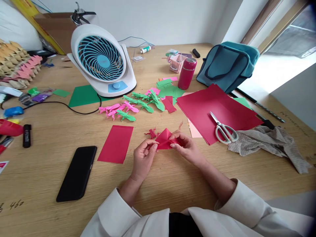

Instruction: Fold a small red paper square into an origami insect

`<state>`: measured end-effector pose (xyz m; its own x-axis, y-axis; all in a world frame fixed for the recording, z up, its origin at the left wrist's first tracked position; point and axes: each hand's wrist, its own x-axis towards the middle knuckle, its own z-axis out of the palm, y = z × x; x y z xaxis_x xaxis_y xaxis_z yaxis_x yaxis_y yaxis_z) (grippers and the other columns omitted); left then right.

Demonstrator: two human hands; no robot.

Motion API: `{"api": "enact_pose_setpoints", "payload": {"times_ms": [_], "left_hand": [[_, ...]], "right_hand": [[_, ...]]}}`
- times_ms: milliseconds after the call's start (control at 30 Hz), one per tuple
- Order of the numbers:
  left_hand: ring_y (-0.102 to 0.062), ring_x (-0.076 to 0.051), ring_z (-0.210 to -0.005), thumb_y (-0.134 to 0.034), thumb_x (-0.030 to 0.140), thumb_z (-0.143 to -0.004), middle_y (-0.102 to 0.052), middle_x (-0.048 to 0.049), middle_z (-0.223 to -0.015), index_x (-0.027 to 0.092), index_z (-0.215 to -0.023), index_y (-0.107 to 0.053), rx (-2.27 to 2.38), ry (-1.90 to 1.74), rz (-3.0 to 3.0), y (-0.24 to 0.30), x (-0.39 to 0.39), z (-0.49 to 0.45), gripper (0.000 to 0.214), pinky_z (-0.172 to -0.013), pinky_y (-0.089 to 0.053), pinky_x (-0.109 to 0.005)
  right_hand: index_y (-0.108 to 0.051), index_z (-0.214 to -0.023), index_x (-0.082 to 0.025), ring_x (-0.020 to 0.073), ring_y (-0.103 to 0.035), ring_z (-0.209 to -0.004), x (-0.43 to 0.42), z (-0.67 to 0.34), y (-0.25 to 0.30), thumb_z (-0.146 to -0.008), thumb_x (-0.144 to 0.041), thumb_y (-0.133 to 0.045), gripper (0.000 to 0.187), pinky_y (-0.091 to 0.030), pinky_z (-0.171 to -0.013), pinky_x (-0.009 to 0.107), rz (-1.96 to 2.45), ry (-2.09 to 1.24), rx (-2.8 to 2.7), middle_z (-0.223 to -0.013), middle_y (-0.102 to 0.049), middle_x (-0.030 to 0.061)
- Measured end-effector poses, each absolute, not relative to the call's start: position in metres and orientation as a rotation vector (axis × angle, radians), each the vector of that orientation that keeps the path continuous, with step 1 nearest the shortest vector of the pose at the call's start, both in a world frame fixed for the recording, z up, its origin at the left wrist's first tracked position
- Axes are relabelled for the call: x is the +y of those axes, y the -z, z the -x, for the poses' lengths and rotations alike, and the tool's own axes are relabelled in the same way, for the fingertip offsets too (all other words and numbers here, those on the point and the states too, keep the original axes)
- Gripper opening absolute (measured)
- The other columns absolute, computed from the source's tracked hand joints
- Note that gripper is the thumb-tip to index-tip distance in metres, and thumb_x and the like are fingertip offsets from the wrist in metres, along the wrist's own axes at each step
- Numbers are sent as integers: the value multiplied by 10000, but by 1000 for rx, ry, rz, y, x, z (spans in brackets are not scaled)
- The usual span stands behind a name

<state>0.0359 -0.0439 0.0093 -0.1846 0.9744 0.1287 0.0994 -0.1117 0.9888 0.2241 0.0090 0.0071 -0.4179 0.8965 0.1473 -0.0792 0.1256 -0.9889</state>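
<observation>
A partly folded piece of red paper is held between both hands, with a peak pointing away from me and creases across it. My left hand pinches its left corner between thumb and fingers. On the right side, my right hand grips the paper with thumb and bent fingers, hiding part of that edge. Just behind the left hand lies a small red folded paper figure. A flat red paper rectangle rests to the left. Farther back sit several green folded figures and pink ones.
A white fan stands at the back left. Scissors lie on large red sheets at right, beside a crumpled cloth. A black phone is at left. A red flask and a teal bag stand behind.
</observation>
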Motion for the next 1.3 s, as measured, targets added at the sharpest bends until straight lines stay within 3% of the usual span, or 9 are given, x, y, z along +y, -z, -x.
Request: {"api": "enact_pose_setpoints", "payload": {"times_ms": [133,367,467,633,800,900,1000,1133,1300], "left_hand": [[-630,-126,-808,-662,237,-846,-672,-16,-880,179,-922,-667,1420,-1418,-1293,-6,-43,-37,96,-719,-501,-205],[-646,-150,-922,-676,247,-831,-664,-41,-999,188,-998,-638,1367,-1453,-1196,-1,-41,-39,181,-721,-525,-211],[-639,-173,-1002,-691,266,-815,-654,-61,-1067,195,-1058,-610,1308,-1463,-1100,-2,-40,-39,266,-721,-533,-219],[-646,-157,-926,-697,317,-821,-648,-64,-1089,211,-1095,-580,1218,-1419,-965,-3,-39,-39,316,-686,-532,-218],[-631,-174,-994,-693,321,-835,-653,-56,-1060,191,-1013,-598,1168,-1413,-988,0,-38,-40,240,-845,-518,-273],[-635,-190,-959,-657,365,-867,-667,-59,-983,177,-937,-633,1188,-1323,-1098,-2,-40,-40,202,-854,-509,-292],[-623,-225,-1047,-622,393,-893,-668,-92,-1053,172,-923,-667,1181,-1293,-1272,-6,-41,-38,228,-937,-487,-332],[-527,-280,-1274,-608,442,-900,-618,-134,-1262,191,-1048,-681,1077,-1299,-1432,-8,-42,-36,300,-1109,-388,-420],[-509,-292,-1310,-714,458,-820,-603,-136,-1324,207,-1225,-622,1037,-1273,-1537,-5,-44,-37,485,-1131,-376,-441]], "right_hand": [[-638,-991,-213,179,-554,-907,8,-226,-13,-929,-471,-593,269,-431,-824,313,789,-1483,-1540,-979,-593,41],[-558,-1020,-249,118,-520,-722,7,-212,-3,-818,-338,-767,304,-437,-653,237,677,-1682,-1286,-879,-572,-10],[-536,-1109,-276,127,-573,-775,8,-211,-3,-795,-344,-788,408,-474,-695,242,659,-1736,-1231,-929,-610,-3],[-504,-1203,-296,150,-644,-855,8,-212,-9,-743,-344,-826,563,-524,-781,274,672,-1848,-1152,-954,-664,2],[-546,-1119,-291,159,-650,-902,3,-205,-10,-696,-381,-851,529,-533,-823,291,669,-1885,-1134,-1024,-690,13],[-560,-1063,-282,164,-638,-886,0,-201,-8,-650,-407,-873,533,-539,-804,295,711,-1861,-1114,-1002,-687,13],[-556,-1040,-273,157,-626,-873,-1,-199,-6,-623,-391,-888,546,-535,-785,279,739,-1845,-1059,-978,-675,7],[-547,-1016,-267,146,-608,-878,-1,-199,-5,-644,-362,-878,507,-516,-808,272,741,-1801,-1031,-975,-652,-4],[-518,-911,-246,128,-559,-794,-3,-197,-3,-647,-359,-877,460,-494,-765,251,768,-1740,-1011,-854,-585,-27]]}}
